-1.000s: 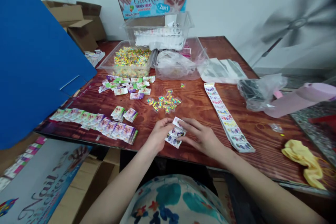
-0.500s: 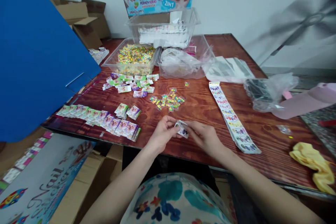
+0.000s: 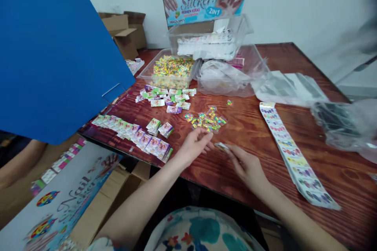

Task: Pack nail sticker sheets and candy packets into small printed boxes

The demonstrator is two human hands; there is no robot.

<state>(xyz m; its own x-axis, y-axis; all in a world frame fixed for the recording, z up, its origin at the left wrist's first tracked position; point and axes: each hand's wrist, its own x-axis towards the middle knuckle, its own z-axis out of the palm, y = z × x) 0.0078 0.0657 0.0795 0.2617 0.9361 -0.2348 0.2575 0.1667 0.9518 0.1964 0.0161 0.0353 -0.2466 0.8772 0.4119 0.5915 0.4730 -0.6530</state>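
My right hand (image 3: 249,164) pinches a small folded nail sticker sheet (image 3: 221,146), seen nearly edge-on, just above the wooden table. My left hand (image 3: 196,145) is apart from it, holding nothing I can see, with thumb and fingers spread. Its fingertips are beside a loose pile of small clear candy packets (image 3: 216,121) with yellow, green and orange pieces. One single candy packet (image 3: 229,102) lies farther back. To the right of my right hand, a long stack of nail sticker strips (image 3: 290,151) lies on the table.
Small folded cards (image 3: 157,147) stand in rows at the left front; a looser heap of cards (image 3: 173,98) lies behind. Clear tubs hold candy packets (image 3: 172,68), sticker sheets (image 3: 206,45) and plastic bags (image 3: 216,71). A blue panel (image 3: 67,55) juts over the left edge, near another person's arm (image 3: 22,164).
My left hand has let go of the folded sticker sheet and moved away toward the candy packets. The sheet stays in my right hand. My view has turned left.
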